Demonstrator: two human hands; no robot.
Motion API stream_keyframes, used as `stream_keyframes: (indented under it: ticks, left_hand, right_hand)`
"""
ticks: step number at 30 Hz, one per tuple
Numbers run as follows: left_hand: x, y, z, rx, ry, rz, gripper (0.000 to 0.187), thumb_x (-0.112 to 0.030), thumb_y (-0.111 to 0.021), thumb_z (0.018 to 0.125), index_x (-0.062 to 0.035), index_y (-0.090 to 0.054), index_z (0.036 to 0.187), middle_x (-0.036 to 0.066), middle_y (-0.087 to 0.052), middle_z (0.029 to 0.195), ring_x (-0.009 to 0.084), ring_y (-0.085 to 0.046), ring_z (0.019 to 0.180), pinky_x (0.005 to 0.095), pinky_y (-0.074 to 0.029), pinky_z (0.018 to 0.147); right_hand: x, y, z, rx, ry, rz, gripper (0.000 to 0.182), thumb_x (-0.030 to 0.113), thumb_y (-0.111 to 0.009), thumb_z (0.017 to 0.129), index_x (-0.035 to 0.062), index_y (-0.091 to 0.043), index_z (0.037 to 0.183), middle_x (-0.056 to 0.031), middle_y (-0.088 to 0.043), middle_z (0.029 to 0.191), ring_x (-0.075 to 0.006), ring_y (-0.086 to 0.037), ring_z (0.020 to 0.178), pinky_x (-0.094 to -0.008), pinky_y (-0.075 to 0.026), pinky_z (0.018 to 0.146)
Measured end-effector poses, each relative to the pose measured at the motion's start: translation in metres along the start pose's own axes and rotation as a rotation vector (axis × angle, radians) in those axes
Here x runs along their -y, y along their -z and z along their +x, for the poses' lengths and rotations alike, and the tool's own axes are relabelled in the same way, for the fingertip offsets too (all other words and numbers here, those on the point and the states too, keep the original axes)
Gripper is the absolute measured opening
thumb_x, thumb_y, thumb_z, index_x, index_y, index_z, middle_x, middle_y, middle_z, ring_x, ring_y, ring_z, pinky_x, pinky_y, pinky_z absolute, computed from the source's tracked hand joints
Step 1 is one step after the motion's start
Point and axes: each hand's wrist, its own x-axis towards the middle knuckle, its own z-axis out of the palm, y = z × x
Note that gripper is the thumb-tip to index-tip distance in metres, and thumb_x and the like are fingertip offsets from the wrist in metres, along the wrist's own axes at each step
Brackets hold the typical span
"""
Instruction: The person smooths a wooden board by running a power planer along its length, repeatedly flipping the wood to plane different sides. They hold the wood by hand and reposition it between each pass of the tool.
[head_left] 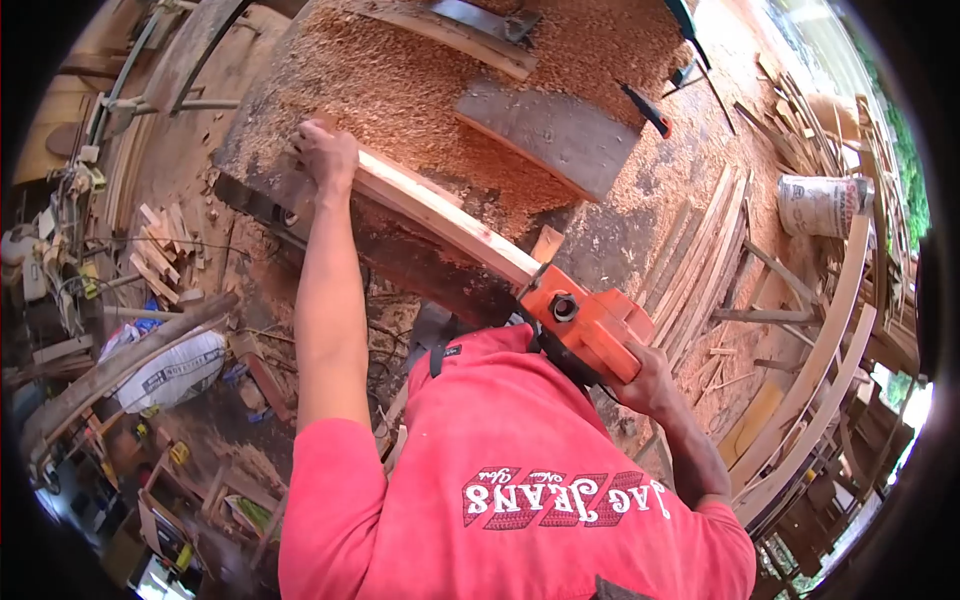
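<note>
Along the near edge of the table (238, 155) there lay a long, pale wooden strip (450, 221), and from my place I could see the person working at both its ends. The right hand (648, 385) was grasping firmly the rear handle of an orange planer (580, 315), whose front met the right end of the strip. The left hand (328, 155) was at the other end, near the left corner, with the fingers bent; whether it gripped the wood or only pressed upon it, I could not tell.

In my judgement, the step in hand was the smoothing of the strip, with the planer near the start or the finish of one pass. The next move, I think, called for a steady, level push along the wood, and for the left hand to stay well away from the blade.

The strip looked straight and clean, of a light yellow colour, with a few darker marks near its right end. Beyond it, loose shavings (345, 60) covered much of the table, and a grey board (560, 140) lay toward the right edge.
</note>
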Motion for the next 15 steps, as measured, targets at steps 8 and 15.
stream_keyframes:
  ticks: [8, 15]
  left_hand:
    - [0.003, -0.009, -0.007, -0.081, -0.011, 0.068, 0.036, -0.017, -0.059, 0.081, -0.0041, -0.05, 0.113, 0.023, -0.049, 0.12, 0.0421, -0.045, 0.117, 0.0562, -0.035, 0.1]
    - [0.003, 0.008, -0.002, 0.105, 0.067, -0.07, 0.031, -0.024, -0.055, 0.089, -0.0052, -0.051, 0.114, 0.021, -0.049, 0.122, 0.0408, -0.044, 0.119, 0.0573, -0.034, 0.1]
  right_hand:
    - [0.064, -0.02, 0.077, 0.026, 0.051, -0.012, 0.016, 0.009, -0.072, 0.075, 0.0007, -0.063, 0.085, -0.0201, -0.063, 0.075, -0.0418, -0.064, 0.071, -0.0433, -0.051, 0.062]
    - [0.131, -0.045, 0.151, 0.066, 0.111, -0.051, 0.021, 0.01, -0.073, 0.077, -0.0011, -0.066, 0.094, -0.0218, -0.065, 0.076, -0.0384, -0.068, 0.071, -0.0406, -0.052, 0.063]
